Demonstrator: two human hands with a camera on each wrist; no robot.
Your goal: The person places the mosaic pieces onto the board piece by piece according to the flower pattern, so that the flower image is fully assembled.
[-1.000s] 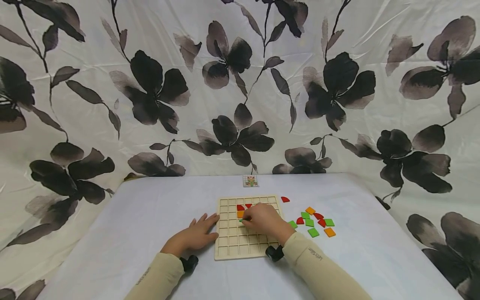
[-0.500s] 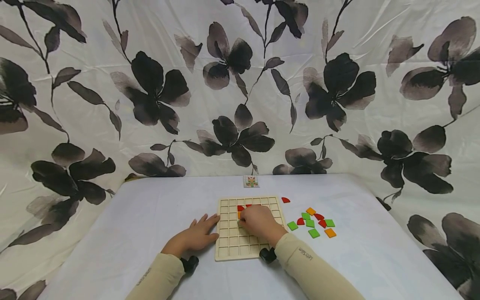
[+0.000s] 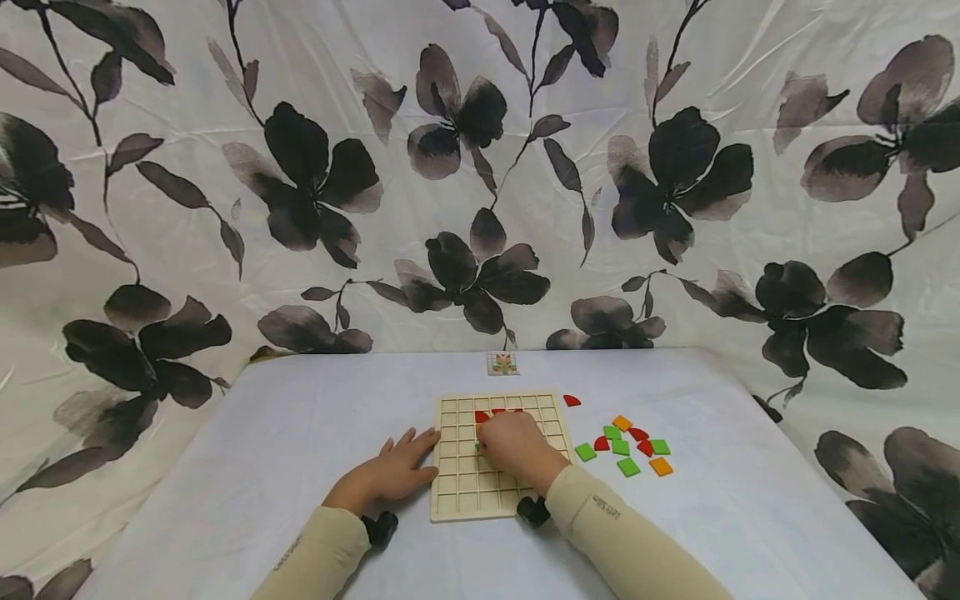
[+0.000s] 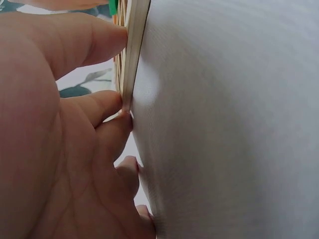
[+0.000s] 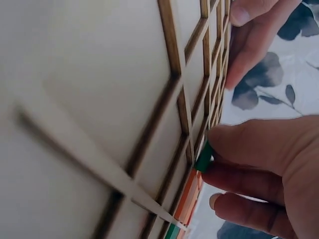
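Note:
A wooden grid board (image 3: 453, 492) lies on the white-covered table. My left hand (image 3: 390, 472) rests at its left edge, fingers extended, with the thumb (image 4: 107, 42) and fingertips touching the board's side in the left wrist view. Over the board's upper middle, my right hand (image 3: 517, 446) pinches a small green tile (image 5: 204, 157) between thumb and forefinger, tilted at a grid cell. Red pieces (image 3: 482, 416) sit in cells just beyond the right hand. An orange tile (image 5: 187, 191) lies in the grid near the green one; in the head view the hand mostly hides it.
Right of the board lie loose green tiles (image 3: 628, 467), orange tiles (image 3: 661, 467) and red quarter-round pieces (image 3: 638, 434). One red piece (image 3: 572, 400) is apart near the board's top right corner. A small pattern card (image 3: 502, 363) lies at the table's far edge.
My right hand has shifted slightly left and closer over the grid, covering the orange tile in the head view. The left hand stays at the board's edge.

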